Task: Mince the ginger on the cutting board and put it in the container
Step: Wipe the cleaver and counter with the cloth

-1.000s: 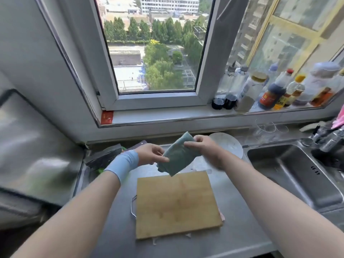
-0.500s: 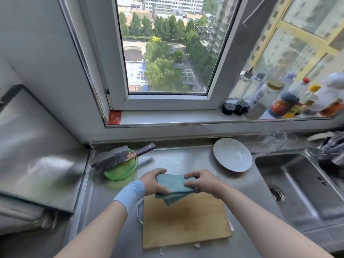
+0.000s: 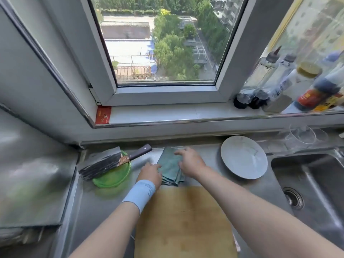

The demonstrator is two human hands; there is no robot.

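The bamboo cutting board lies bare on the steel counter in front of me; no ginger shows on it. Just behind it a folded teal cloth lies flat on the counter. My right hand rests on top of the cloth with spread fingers. My left hand, with a light blue wristband, touches the cloth's left edge. A cleaver with a dark handle lies across a green plate at the left.
A white plate sits to the right of the cloth, and the sink lies beyond it. Sauce bottles crowd the right of the window sill. A steel cover fills the left.
Both hands carried the cloth from above the board down onto the counter behind it and now lie on it loosely. The view has tilted downward.
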